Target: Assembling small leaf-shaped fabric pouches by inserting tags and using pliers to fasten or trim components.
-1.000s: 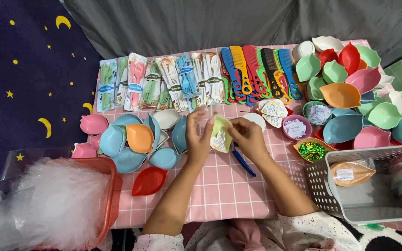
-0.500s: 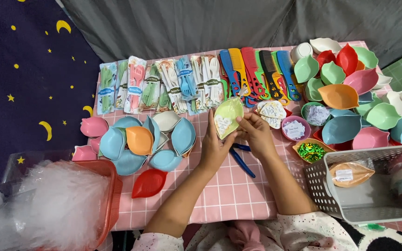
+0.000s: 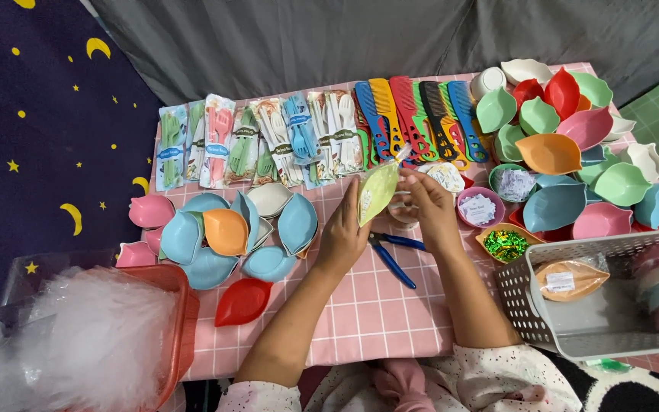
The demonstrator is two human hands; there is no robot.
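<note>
Fingers: both sets pinch a leaf-shaped green dish in a clear bag [image 3: 377, 192]; left hand [image 3: 342, 238] grips its lower edge, right hand [image 3: 426, 204] holds the upper right side near the twisted bag neck.
Dish position: lifted clear of the table, tilted on edge, between the two hands, in front of the combs.
Change: one second ago the bagged dish lay lower, close to the cloth; half a second ago it was higher and further back; now it stands upright between the hands. This suggests the bag mouth is being gathered or closed, though the closure itself is too small to tell.
Beneath hands: blue-handled pliers [image 3: 392, 253] lie on the pink checked cloth [image 3: 375, 313], untouched.
Left of hands: cluster of blue, orange and pink leaf dishes [image 3: 226, 233]; red dish [image 3: 243, 300] apart from it.
Beyond: row of coloured combs [image 3: 413, 118]; packs of plastic cutlery [image 3: 261, 141].
Right: white basket [image 3: 573, 336] holding one bagged orange dish [image 3: 570, 279].
</note>
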